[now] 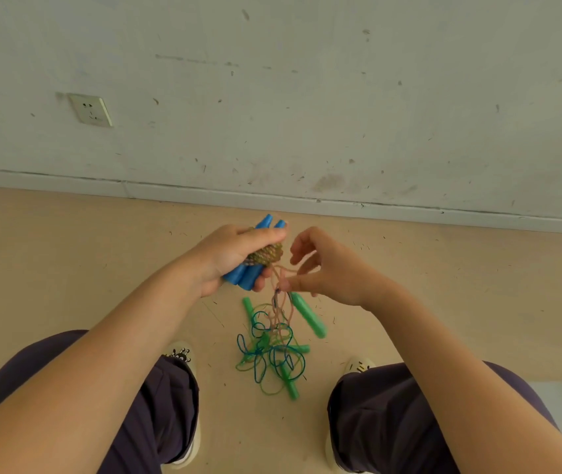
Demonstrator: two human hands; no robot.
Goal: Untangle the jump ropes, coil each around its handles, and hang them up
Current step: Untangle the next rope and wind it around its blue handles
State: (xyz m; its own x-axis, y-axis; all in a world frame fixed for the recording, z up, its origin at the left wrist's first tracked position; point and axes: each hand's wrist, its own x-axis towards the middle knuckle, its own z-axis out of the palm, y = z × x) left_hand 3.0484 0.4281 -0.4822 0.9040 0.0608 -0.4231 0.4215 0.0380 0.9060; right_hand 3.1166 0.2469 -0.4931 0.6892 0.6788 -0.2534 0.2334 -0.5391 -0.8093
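Left hand (235, 258): curled round the 2 blue handles (248, 271), held side by side and tilted, tips toward the wall; grip clamped on both, thumb laid over the top.
Coil (266, 253): multicoloured cord wound about the middle of the blue handles, just beside the left thumb.
Right hand (327, 268): raised just right of the coil; thumb and forefinger pinched on the loose pinkish cord (281, 285) below the handles, other fingers bent and spread, touching nothing seen.
Loose cord: ran from the coil down through the right-hand pinch and on into the tangle beneath.
Tangle (269, 350): blue and green cords looped over each other on the floor (67, 268), between the 2 shoes.
Green handles (308, 314): 1 lay slanted right of the tangle, partly under the right hand; another (247, 307) stood left of the hanging cord; 2 more (290, 384) showed in the heap's lower part, half buried in loops.
Legs (156, 415): dark purple trousers, knees apart, pale shoes either side of the heap.
Wall (307, 97): scuffed and pale, with a socket (90, 110) at upper left and a skirting strip meeting the floor.
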